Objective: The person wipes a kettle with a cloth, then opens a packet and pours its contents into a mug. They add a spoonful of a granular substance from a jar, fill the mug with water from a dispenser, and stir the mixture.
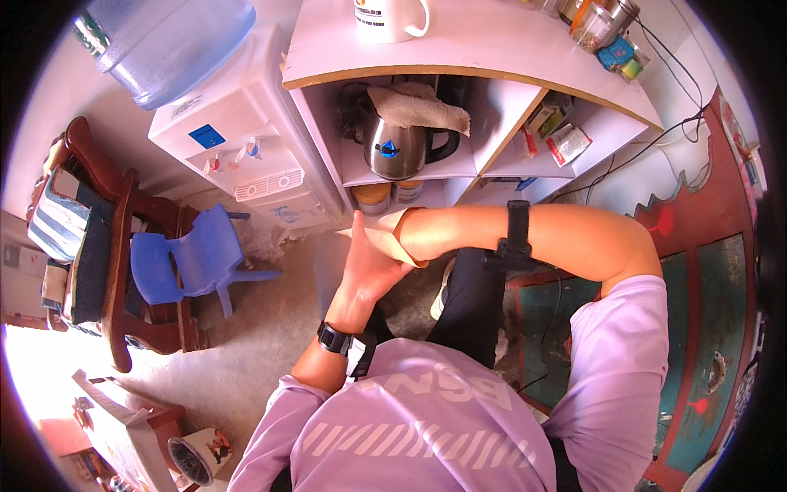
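My left hand (pixel 372 264) grips a tan paper bag or envelope (pixel 388 230) from the near left side, with the thumb pointing up along it and the other fingers mostly hidden. From the right, my right forearm (pixel 455 229) runs into the open mouth of the paper. The right hand is hidden inside it, so its fingers and anything they touch cannot be seen. The paper's edge curls around the right wrist. It is held up in front of a shelf unit (pixel 378 71).
A metal electric kettle (pixel 396 154) with a cloth (pixel 418 107) on it and jars (pixel 372 198) stand in the shelf; a white mug (pixel 384 24) is on top. A water dispenser (pixel 246 135), a blue plastic chair (pixel 203 258) and a bin (pixel 200 455) lie leftward. Cables (pixel 664 126) hang at right.
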Motion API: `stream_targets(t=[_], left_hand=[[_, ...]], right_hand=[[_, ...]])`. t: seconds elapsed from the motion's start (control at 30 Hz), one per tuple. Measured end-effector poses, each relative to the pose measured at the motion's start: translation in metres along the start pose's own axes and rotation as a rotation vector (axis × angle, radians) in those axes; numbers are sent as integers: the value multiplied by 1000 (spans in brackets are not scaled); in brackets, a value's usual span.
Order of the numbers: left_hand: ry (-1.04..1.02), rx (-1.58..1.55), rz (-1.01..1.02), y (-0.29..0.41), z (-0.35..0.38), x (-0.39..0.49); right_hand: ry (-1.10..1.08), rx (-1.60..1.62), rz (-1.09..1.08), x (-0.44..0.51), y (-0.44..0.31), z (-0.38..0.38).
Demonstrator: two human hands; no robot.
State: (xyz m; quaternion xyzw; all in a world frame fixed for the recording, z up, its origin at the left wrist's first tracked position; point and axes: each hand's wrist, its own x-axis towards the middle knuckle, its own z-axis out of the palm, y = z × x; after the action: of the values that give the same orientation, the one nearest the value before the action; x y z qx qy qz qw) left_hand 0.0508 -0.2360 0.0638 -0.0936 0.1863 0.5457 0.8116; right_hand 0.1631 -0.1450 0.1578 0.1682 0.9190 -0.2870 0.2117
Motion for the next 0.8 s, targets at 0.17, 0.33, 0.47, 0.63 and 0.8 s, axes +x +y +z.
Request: stream_targets(t=[0.17,0.33,0.47,0.63,0.8], left_hand=[[-67,-38,41,6,8,1],[-112,-68,92,12,17,9],[-67,-6,154,9,25,13],[-270,60,101,-1,29,9],[-280,17,187,-1,29,20]], right_hand=[[385,104,-332,-19,6,-5],[442,215,-167,-40,24,-45],[297,270,-31,-50,28,-54],[211,533,43,-52,26,-55],[343,475,35,-48,13,-44]])
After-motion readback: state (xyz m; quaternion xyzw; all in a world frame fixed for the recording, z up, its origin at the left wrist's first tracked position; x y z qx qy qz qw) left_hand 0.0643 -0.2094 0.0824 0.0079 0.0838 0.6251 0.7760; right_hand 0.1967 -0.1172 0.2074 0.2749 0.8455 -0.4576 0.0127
